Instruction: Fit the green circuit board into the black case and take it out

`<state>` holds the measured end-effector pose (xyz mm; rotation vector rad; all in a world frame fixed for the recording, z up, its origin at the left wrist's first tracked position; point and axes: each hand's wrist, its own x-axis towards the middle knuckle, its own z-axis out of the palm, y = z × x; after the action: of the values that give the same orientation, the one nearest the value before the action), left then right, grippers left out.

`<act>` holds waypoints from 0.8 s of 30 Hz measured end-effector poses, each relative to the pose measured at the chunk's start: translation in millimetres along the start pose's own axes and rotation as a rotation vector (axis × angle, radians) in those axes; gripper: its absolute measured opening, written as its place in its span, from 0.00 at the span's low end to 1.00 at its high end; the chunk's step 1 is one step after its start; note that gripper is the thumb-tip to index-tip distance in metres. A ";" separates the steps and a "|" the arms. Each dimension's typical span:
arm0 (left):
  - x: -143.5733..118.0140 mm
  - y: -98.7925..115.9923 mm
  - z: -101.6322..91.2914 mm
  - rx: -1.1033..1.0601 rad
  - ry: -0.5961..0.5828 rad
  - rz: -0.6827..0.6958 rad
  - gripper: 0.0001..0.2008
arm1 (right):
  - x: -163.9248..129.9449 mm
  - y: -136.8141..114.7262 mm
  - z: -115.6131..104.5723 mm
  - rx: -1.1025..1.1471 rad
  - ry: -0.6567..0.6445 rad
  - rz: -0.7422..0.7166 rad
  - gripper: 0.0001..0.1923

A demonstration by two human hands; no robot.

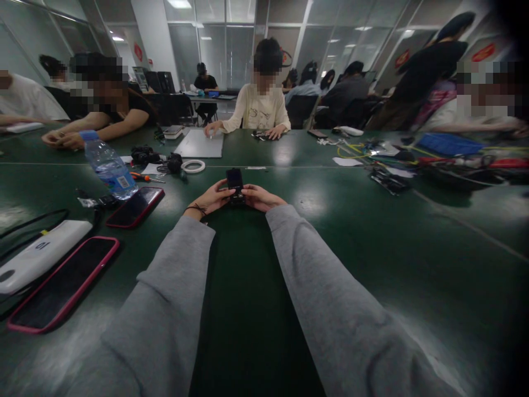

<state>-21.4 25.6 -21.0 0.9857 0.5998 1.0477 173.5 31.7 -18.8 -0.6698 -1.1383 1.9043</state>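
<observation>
Both hands' fingers (223, 194) pinching a small black device (235, 184), bare green table (314, 231) all around.

both arms outstretched, fingers (225, 196) curled inward

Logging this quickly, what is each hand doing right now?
Left hand: closed on the small black device, gripping its left side.
Right hand: closed on the same device, gripping its right side.

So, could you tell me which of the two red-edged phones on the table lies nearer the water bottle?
The farther phone, right beside the water bottle; the other phone lies nearer the camera, by the white power bank.
</observation>
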 end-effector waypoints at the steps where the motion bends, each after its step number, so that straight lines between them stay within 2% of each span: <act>1: -0.2 0.3 0.6 -0.002 0.005 -0.002 0.27 | -0.1 -0.1 -0.2 -0.002 -0.002 -0.001 0.24; 24: -3.5 7.2 10.3 -0.013 0.057 -0.024 0.20 | 1.8 0.5 -2.4 -0.006 0.004 0.007 0.21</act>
<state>-17.6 19.6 -9.9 0.9376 0.6493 1.0607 174.2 34.1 -20.3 -0.6812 -1.1413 1.9052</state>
